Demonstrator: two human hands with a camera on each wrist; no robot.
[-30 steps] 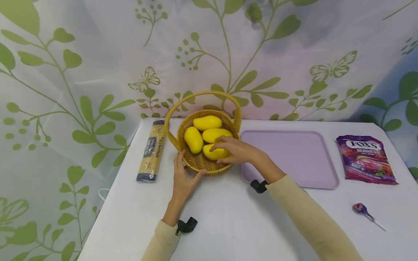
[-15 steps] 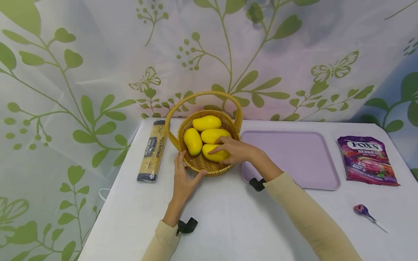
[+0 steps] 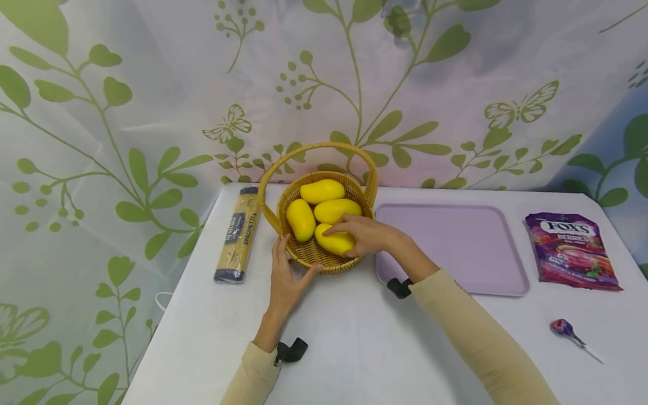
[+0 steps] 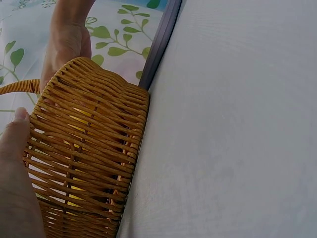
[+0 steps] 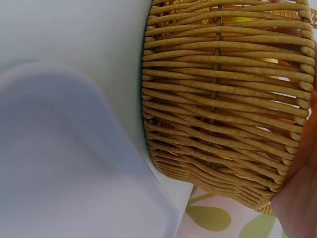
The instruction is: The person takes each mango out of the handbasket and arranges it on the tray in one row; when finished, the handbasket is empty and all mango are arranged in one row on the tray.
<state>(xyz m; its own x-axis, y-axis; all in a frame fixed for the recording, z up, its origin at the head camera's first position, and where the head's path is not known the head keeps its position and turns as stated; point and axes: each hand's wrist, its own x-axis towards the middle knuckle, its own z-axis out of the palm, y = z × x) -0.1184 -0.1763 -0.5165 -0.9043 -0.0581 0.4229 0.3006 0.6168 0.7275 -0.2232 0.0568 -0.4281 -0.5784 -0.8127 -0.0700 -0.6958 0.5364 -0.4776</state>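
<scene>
A round wicker basket (image 3: 310, 260) with a tall handle stands at the back of the table and holds several yellow mangoes (image 3: 322, 191). My left hand (image 3: 287, 283) holds the basket's front left side, fingers by the handle's base and thumb (image 4: 16, 130) at the rim. Reaching over the right rim, my right hand (image 3: 372, 233) grips the front mango (image 3: 334, 241), its fingers bent over the top. That mango still lies in the basket. In the right wrist view, the wicker wall (image 5: 223, 99) hides most of the fruit and fingers.
A spaghetti pack (image 3: 237, 236) lies left of the basket. To the right is a lilac tray (image 3: 450, 242), partly under my right forearm. Farther right are a purple candy bag (image 3: 572, 250) and a lollipop (image 3: 574, 337). A leaf-patterned curtain (image 3: 324, 73) hangs behind the table.
My right hand's fingers have closed in on the front mango, which has tilted a little. The left hand and basket stay in place. The whole view has shifted slightly.
</scene>
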